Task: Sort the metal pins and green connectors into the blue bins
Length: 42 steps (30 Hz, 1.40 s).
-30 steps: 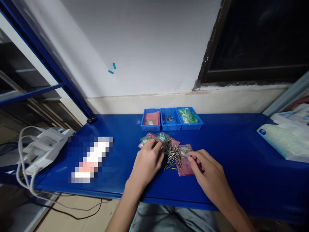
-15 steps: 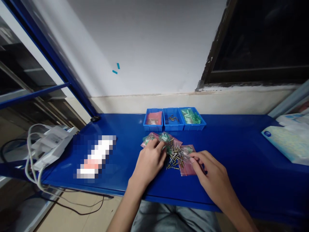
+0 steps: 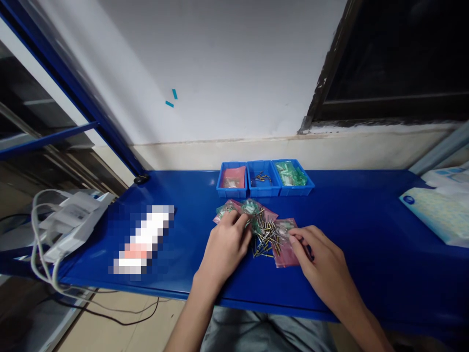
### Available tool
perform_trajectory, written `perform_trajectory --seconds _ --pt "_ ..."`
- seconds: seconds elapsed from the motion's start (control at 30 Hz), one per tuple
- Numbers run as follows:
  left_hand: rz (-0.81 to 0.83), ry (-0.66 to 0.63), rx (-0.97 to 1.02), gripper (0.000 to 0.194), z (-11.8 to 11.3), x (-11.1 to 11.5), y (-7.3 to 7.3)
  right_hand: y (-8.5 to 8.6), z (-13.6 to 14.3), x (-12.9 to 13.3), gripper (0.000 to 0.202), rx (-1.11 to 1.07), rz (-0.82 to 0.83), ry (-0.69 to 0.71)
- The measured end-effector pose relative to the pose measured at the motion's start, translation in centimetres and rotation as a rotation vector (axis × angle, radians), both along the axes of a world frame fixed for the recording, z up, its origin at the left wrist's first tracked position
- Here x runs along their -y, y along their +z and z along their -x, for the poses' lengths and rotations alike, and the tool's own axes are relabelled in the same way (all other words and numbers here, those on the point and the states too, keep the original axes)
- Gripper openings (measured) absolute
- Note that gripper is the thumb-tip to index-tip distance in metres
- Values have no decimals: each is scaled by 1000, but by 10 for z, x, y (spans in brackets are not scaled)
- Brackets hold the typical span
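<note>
My left hand (image 3: 227,238) rests with curled fingers on green and pink plastic bags (image 3: 250,207); its fingertips are hidden. Right of it lies a loose pile of long, thin silver and brass-coloured metal fasteners (image 3: 266,235), too small to tell their exact kind. A flat pink bag (image 3: 286,255) with pale pieces inside lies against the pile's right side. At that bag's right edge is my right hand (image 3: 322,254), thumb and forefinger closed together. Whatever is between those fingers cannot be made out.
Behind the pile stand three blue bins: the left bin (image 3: 231,192) holds a pink bag, the middle bin (image 3: 264,190) some fasteners, the right bin (image 3: 298,189) green bags. White cables and a power strip (image 3: 78,225) lie left, a tissue pack (image 3: 432,215) right, on the blue table (image 3: 366,210).
The view has shifted slightly. My right fingers have moved a little up and right over the pink bag's edge. My left hand stays in nearly the same place on the bags.
</note>
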<state>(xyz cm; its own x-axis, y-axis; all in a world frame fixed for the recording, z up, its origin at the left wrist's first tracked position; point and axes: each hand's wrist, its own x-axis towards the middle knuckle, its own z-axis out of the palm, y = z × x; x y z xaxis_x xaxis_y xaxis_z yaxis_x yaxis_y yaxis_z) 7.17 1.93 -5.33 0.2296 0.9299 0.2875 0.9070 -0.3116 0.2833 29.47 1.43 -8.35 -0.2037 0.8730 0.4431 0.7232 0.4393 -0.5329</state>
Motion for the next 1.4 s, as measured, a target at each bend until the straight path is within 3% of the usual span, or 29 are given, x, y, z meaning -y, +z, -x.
perform_trajectory --seconds 0.23,0.4,0.53,0.77,0.97,1.2,1.4 --pt "35 -61 62 19 -3 -1 0 18 16 -33 23 334 -38 178" --pt "48 -54 44 20 -4 -1 1 25 22 -69 20 469 75 290" --pt "63 -54 22 21 -5 -1 1 30 22 -81 10 407 206 347" --pt "63 -63 44 22 -6 -2 1 34 19 -90 20 151 278 385" --pt "68 -72 40 22 -6 -5 1 34 16 -90 30 131 299 401" --pt "57 -53 83 23 -2 -4 -1 29 16 -84 33 186 169 427" --pt "43 -93 114 22 -6 -3 3 39 15 -90 25 -32 164 345"
